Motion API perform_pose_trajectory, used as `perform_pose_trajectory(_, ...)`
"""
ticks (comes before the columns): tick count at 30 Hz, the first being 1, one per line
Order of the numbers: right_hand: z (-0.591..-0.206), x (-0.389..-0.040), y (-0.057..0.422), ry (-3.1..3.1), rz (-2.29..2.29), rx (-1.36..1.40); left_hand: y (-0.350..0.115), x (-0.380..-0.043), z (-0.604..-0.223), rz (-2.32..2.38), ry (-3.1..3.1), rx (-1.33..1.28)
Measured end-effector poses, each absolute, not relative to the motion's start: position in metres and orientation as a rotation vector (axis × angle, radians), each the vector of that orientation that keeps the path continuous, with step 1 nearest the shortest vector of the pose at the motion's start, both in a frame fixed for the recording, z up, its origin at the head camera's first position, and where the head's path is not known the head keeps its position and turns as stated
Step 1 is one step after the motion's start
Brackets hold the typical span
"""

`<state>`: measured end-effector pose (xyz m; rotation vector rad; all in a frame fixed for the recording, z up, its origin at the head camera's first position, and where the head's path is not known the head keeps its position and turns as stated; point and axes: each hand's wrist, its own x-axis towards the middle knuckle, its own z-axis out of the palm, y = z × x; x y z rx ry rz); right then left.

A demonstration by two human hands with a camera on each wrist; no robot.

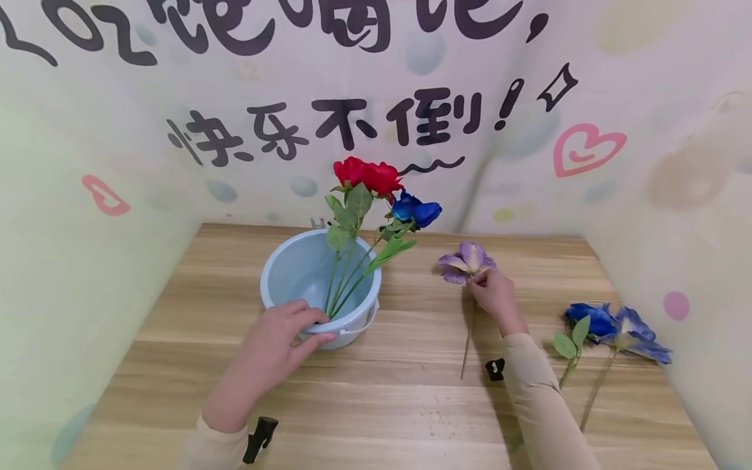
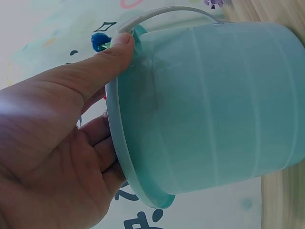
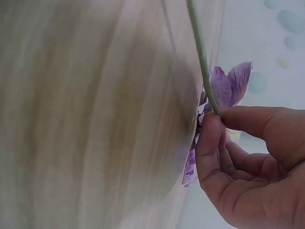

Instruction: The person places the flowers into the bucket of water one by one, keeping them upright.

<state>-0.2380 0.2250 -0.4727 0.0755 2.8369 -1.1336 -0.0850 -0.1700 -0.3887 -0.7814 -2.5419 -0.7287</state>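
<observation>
Toward the far edge of the wood-grained worktop (image 1: 399, 418), right of the bucket, is a purple flower (image 1: 467, 260), its stem pointing back toward the person. The right hand (image 1: 496, 297) pinches that stem just below the petals, thumb and forefinger closed together on it. To the left, the left hand (image 1: 276, 349) grips the near rim of a pale blue bucket (image 1: 294, 267), fingers inside and thumb outside. From the bucket rise stems bearing red flowers (image 1: 367, 176) and a blue bloom (image 1: 418, 210), all leaning to the right. Beyond the right forearm, a dark blue flower (image 1: 590, 320) with green leaves and a paler violet-blue flower (image 1: 637, 336) lie near the right edge.

Behind the worktop hangs a pale backdrop (image 1: 634, 65) printed with bold black characters, pink hearts and soft bubble shapes; similar pale surfaces close in both sides.

The right wrist view shows the purple flower's green stem (image 3: 198, 47) raised off the wood, its shadow falling apart from it, which the head view leaves unclear. Only the left wrist view shows the ridged bands around the bucket's outside; the head view alone takes in the two blue flowers at the right.
</observation>
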Motion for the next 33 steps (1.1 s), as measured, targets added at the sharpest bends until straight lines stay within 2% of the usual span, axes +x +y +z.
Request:
perform_pose_trajectory(7, -0.471, -0.238, 0.227, 2.869, -1.199, 0.054, -0.170, -0.085, -0.396, -0.730, -2.559, -0.773)
perform_pose_trajectory(12, -0.455, -0.236, 0.229, 2.942, -1.292, 0.015, -0.171, -0.084, -0.400, -0.743, -2.570, -0.767)
perform_pose_trajectory(16, -0.429, -0.237, 0.228, 2.952, -1.484, 0.028, -0.171, -0.086, -0.400, -0.735, -2.542, -0.781)
perform_pose_trajectory(23, -0.370, -0.226, 0.220, 2.743, -2.120, 0.022, -0.172, -0.089, -0.397, -0.722, -2.536, -0.787)
perform_pose_trajectory(33, -0.309, -0.207, 0.200, 2.406, -2.673, -0.299, -0.172, -0.087, -0.396, -0.724, -2.576, -0.747)
